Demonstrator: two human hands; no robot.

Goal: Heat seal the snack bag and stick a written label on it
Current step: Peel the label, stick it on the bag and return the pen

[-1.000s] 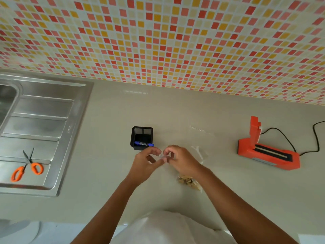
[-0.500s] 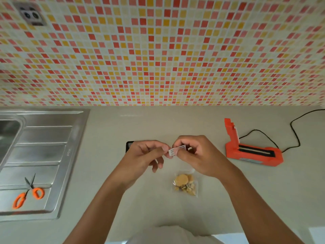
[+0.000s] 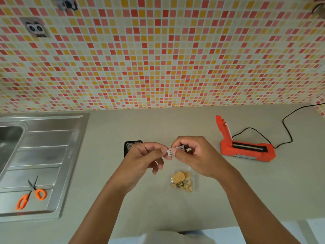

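Note:
A small white label (image 3: 174, 151) with dark writing is pinched between both hands above the counter. My left hand (image 3: 146, 157) grips its left end with thumb and forefinger. My right hand (image 3: 195, 155) holds its right part. Below the hands a clear snack bag (image 3: 182, 181) with round biscuits and small pieces lies flat on the beige counter (image 3: 123, 199). The orange heat sealer (image 3: 246, 148) sits to the right with its lid raised.
A black mesh pen holder (image 3: 130, 147) stands behind my left hand. The sealer's black cord (image 3: 288, 131) runs to the right wall. A steel sink and drainboard (image 3: 44, 155) lie at the left, with orange scissors (image 3: 30, 195) on the drainboard.
The view has tilted up toward the tiled wall. Both hands have lifted off the bag with the label pinched between them, and the snack bag now lies uncovered.

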